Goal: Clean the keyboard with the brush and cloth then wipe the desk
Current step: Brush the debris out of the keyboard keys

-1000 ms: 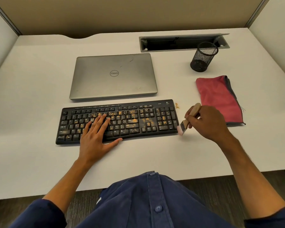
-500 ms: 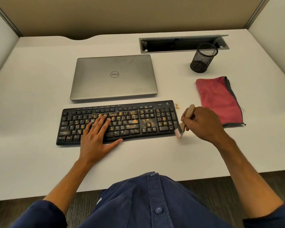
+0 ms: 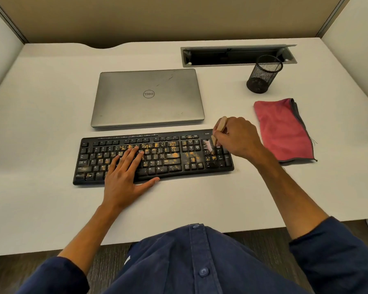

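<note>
brush (image 3: 219, 128) in right hand (image 3: 238, 137), over keyboard (image 3: 174, 158)

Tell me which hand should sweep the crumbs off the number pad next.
Right. The right hand already grips the brush, bristles at the number pad. The left hand lies flat on the keyboard, steadying it.

Left hand (image 3: 123, 177) covers keyboard (image 3: 170, 158) middle keys; brush (image 3: 216, 134) bristles blurred, perhaps touching numpad.
</note>
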`<state>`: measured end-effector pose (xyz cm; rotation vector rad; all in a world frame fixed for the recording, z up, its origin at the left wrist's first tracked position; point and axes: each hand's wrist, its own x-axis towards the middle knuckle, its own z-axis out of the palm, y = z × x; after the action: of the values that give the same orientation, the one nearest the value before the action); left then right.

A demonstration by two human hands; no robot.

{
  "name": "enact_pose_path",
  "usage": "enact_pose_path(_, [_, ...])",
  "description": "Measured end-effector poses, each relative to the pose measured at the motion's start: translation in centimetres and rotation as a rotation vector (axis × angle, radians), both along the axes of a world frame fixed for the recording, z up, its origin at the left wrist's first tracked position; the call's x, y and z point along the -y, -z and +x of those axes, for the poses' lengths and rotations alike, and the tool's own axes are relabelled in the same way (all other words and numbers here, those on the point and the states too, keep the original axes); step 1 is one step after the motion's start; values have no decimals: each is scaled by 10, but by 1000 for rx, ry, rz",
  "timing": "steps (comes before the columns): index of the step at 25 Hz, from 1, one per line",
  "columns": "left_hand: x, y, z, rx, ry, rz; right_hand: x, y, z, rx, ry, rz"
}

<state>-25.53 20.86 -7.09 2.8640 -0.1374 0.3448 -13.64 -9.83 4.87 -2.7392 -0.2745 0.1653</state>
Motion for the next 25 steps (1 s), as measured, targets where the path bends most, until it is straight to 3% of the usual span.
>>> enact_pose_path(10, [-1,0,0,3,5,-7,13,-1,-7,-23,2,1])
enact_pose_path(14, [0,-1,0,-3,5,-7,16,-2,-16,62,17,51])
enact_pose_path(18, [-1,-2,-1,-3,3,-10,18,-4,-24,-20,-30,65])
enact_pose_path(22, [0,-2,0,-8,5,-8,18,-5,-27,69,-53,62])
enact_pose_path(25, [0,-3,0,-14,3,-7,19,-5,-28,-12,-129,10])
